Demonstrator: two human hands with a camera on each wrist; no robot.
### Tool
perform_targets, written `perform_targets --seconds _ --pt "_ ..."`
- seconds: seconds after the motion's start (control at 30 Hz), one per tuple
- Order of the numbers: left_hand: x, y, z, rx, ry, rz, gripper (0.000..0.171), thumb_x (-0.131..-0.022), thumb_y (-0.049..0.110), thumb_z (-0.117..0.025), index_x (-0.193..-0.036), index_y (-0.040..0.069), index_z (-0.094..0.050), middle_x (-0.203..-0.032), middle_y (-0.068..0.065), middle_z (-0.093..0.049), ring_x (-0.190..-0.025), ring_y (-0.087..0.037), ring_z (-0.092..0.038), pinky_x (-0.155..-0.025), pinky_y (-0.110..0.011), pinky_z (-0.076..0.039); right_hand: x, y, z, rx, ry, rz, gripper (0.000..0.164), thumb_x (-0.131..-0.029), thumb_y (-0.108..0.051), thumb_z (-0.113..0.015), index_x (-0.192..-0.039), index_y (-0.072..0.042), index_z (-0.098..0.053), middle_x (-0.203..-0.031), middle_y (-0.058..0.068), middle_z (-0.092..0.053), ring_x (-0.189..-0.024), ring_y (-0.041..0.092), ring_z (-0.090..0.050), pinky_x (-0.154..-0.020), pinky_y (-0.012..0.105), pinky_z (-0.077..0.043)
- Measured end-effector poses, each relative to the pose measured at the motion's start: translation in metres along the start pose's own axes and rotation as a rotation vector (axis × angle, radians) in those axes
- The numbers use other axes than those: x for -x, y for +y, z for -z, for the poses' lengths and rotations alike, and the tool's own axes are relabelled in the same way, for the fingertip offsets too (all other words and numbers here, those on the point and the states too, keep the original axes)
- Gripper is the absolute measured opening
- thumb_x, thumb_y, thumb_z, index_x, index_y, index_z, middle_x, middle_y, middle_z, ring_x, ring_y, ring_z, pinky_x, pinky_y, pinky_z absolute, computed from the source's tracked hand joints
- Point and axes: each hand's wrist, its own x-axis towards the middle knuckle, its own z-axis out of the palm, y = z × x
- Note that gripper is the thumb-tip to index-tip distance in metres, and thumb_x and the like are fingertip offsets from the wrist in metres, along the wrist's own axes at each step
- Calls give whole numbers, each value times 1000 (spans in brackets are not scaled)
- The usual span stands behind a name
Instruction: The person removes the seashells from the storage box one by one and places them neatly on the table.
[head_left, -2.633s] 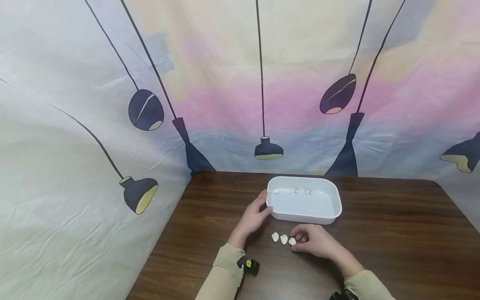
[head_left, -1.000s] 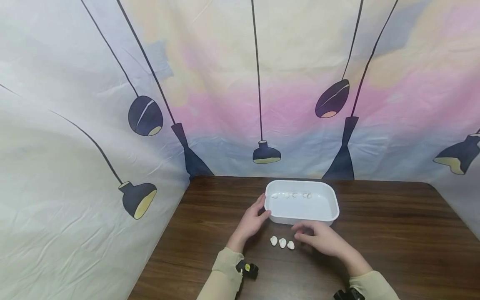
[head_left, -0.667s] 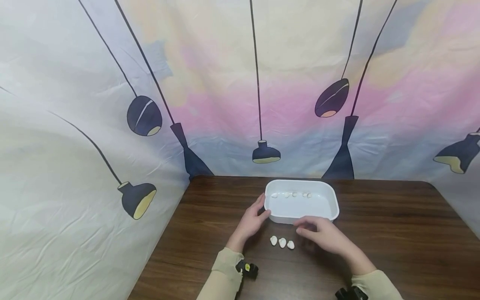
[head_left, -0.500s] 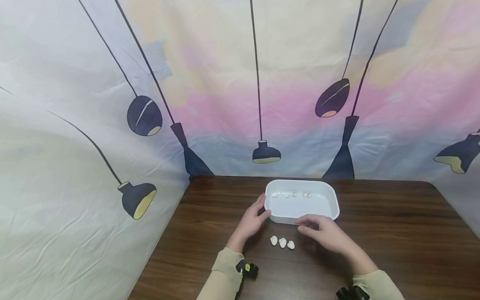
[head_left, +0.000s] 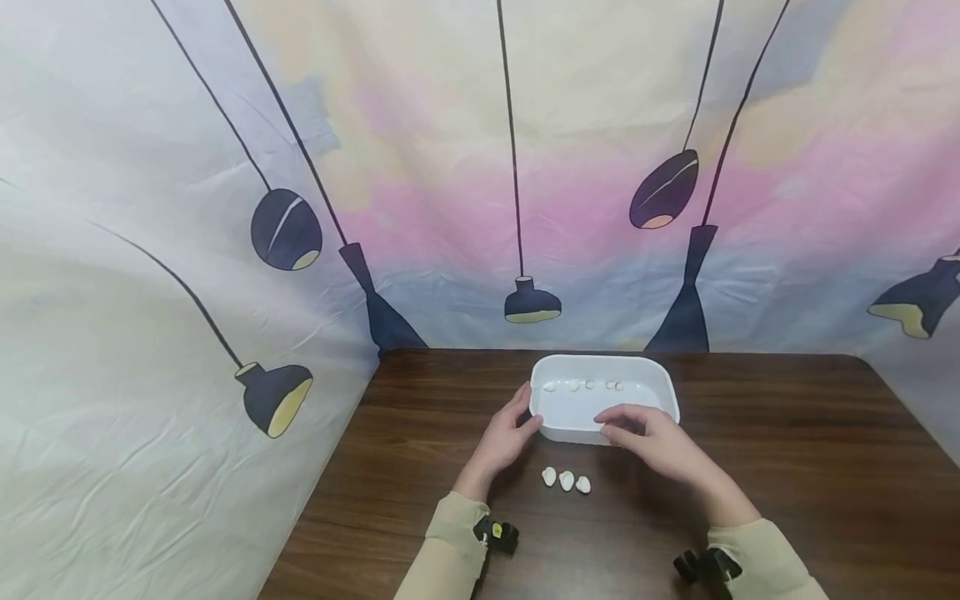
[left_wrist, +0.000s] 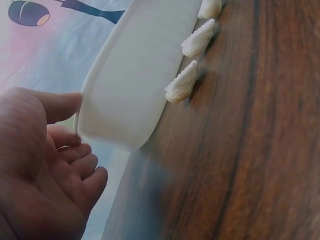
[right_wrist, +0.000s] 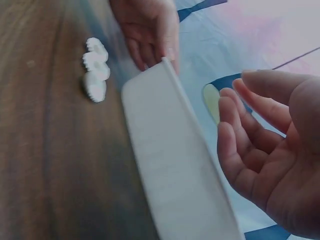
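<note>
Plainly, three small seashells lie in a short row just in front of the white tray, on the near side, with narrow gaps between them. They are creamy white and roughly fan-shaped; seen close from the left wrist, their backs are ridged and one edge is toothed. The tray itself is glossy, oblong and shallow, with rounded corners and a thin rim. Along its floor, towards the far wall, sits a line of five pale pieces, so faint against the white that their detail is hard to make out. At the tray's front left corner the left hand grips lightly, thumb at the front rim and bent fingers against the left end. Above the front rim, right of the tray's middle, hangs the right hand, fingers loosely bent, thumb and forefinger slightly parted, nothing visible between them. Under the tray spreads a dark brown, wood-grained table
</note>
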Motion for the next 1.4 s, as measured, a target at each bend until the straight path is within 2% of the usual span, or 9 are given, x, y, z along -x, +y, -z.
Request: perform_targets --seconds 0.13,0.23,0.37,0.57,0.73,0.9,1.07,1.2,1.4 --pt "-1 -1 -2 -4 -12 -10 65 -110 24 -58 -164 -3 -34 -174 -17 -27 -161 -32 -26 -130 -51 -24 -14 0 3 -78 27 -57 29 -104 -19 -73 -124 1 -75 -103 13 -75 -89 17 -69 -78 30 -60" --pt "0 -1 -3 -2 -13 0 65 -111 26 -58 -164 -3 -34 -175 -16 -27 -161 -31 -26 -130 -51 -24 -29 2 1 -64 19 -89 31 -104 -22 -72 -127 -1 -75 -113 14 -75 -92 21 -70 -79 32 -60" --pt "2 -2 -4 6 -2 -6 65 -110 25 -58 -163 -4 -35 -174 -18 -28 -160 -33 -27 -129 -54 -25 -54 11 -6 5 -26 -99 30 -105 -22 -71 -126 -2 -76 -121 14 -75 -96 26 -72 -81 36 -61" --pt "2 -2 -3 0 -3 -13 65 -111 26 -58 -164 -2 -34 -174 -16 -28 -160 -31 -27 -129 -52 -25 -88 25 -18 144 -54 -87 23 -101 -14 -71 -118 0 -78 -114 14 -78 -106 32 -73 -92 48 -61" --pt "1 -3 -2 -2 0 -32 64 -111 24 -58 -163 -4 -35 -173 -18 -28 -160 -33 -28 -129 -53 -25 -107 34 -31 208 -61 -98 21 -100 -11 -71 -117 1 -78 -111 14 -78 -106 33 -72 -94 51 -60" --pt "1 -2 -1 -1 0 -33 63 -110 21 -58 -163 -4 -35 -173 -18 -29 -160 -34 -28 -129 -54 -26 -120 37 -43 263 -64 -96 28 -99 -9 -72 -124 1 -76 -122 18 -76 -109 36 -72 -97 51 -59" --pt "0 -2 -1 -16 2 -25 63 -110 21 -58 -164 -3 -35 -174 -18 -29 -160 -34 -28 -128 -54 -26 -126 35 -52 352 -102 -82 35 -97 -5 -72 -131 2 -73 -133 21 -72 -122 40 -68 -107 55 -54" --pt "1 -2 -1 -15 3 -20 63 -110 21 -58 -164 -2 -35 -174 -17 -29 -160 -33 -28 -129 -54 -26 -128 34 -56 426 -144 -107 36 -95 -3 -72 -130 1 -74 -132 19 -72 -129 40 -64 -113 56 -49" --pt "2 -2 0 -3 11 -37 63 -110 20 -58 -163 -5 -35 -173 -19 -29 -160 -34 -29 -128 -54 -26 -128 33 -59 471 -147 -124 35 -96 -3 -71 -131 -1 -74 -123 15 -75 -121 35 -67 -109 54 -52"
